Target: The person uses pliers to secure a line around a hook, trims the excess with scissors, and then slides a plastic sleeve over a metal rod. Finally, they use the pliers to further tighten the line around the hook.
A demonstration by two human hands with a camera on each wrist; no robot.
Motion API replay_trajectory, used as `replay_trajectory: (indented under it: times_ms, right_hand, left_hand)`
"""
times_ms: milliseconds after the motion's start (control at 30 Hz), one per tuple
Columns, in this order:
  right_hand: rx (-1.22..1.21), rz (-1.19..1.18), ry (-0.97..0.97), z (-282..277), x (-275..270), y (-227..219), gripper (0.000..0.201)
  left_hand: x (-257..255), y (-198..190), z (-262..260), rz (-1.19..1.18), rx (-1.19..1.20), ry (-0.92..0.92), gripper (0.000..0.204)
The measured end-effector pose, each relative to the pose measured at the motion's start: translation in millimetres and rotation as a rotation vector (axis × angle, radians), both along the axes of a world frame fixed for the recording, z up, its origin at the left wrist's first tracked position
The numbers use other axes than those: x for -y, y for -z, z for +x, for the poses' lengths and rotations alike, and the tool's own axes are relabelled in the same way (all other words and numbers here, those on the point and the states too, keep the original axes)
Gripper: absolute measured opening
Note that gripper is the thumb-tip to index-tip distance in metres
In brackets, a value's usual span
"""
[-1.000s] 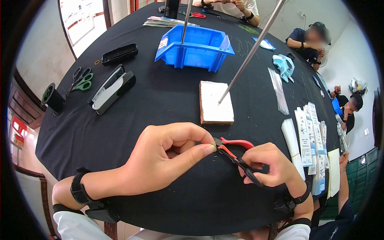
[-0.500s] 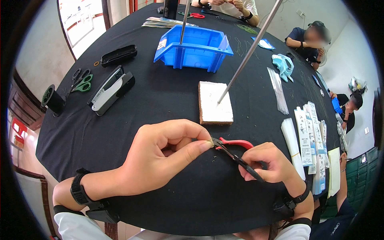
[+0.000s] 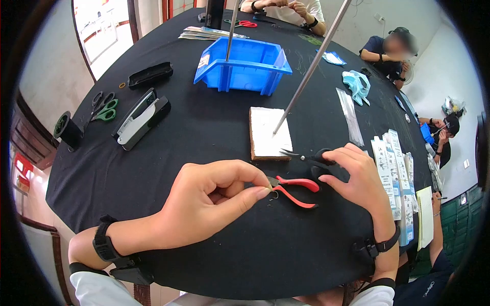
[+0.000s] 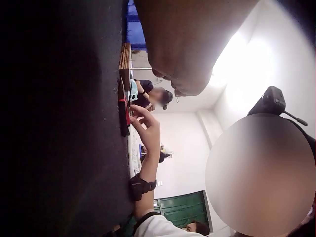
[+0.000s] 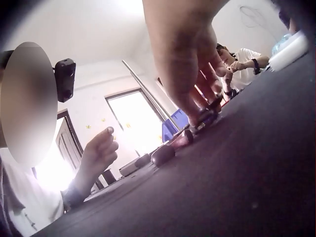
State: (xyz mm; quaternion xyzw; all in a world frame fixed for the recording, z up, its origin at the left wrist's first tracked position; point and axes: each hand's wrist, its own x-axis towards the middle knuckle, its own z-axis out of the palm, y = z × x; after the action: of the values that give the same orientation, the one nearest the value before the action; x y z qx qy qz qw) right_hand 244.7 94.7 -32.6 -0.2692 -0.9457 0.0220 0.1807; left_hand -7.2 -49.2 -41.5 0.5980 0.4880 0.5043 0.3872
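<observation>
Low in the middle of the frame, we see the left hand point(image 3: 209, 204) pinching a small yellowish piece point(image 3: 270, 188) just beside the metal nose of the pliers point(image 3: 302, 182), whose smooth red handles curve apart on the bench's point(image 3: 245, 265) wrinkled black cloth. Right of centre, the right hand point(image 3: 356, 176) has its fingers at the scissors' point(image 3: 303, 157) black loops, though we cannot tell whether they grip.
</observation>
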Motion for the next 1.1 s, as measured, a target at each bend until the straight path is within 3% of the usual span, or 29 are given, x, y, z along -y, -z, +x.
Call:
replay_trajectory:
  times_ms: [167, 267, 367, 667, 867, 967, 1067, 1100]
  right_hand:
    - [-0.161, 0.098, -0.058, -13, 4, 1, 0.016]
    - [-0.277, -0.642, -0.109, -27, 27, -3, 0.013]
    - [-0.353, -1.030, -0.140, -43, 43, -3, 0.015]
    - [-0.342, -1.091, -0.129, -51, 50, -1, 0.015]
    - [-0.345, -1.327, -0.102, -50, 47, 0, 0.015]
    - [-0.176, -1.220, -0.147, -47, 46, 4, 0.014]
    - [0.171, -0.995, -0.277, -52, 58, -8, 0.014]
    - [0.182, -1.012, -0.343, -53, 57, -2, 0.017]
  left_hand:
    - [-3, 8, 4, 0.019, -0.019, 0.003, 0.011]
    - [-5, 9, 9, 0.037, -0.097, -0.017, 0.011]
    - [-6, 10, 11, 0.064, -0.148, -0.034, 0.012]
    - [-5, 11, 12, 0.061, -0.162, -0.019, 0.011]
    - [-6, 13, 13, 0.112, -0.161, -0.049, 0.010]
    - [-10, 16, 10, 0.168, -0.035, -0.133, 0.007]
    - [-5, 6, 3, -0.014, 0.119, -0.026, 0.010]
    - [-5, 7, -1, -0.021, 0.128, 0.010, 0.012]
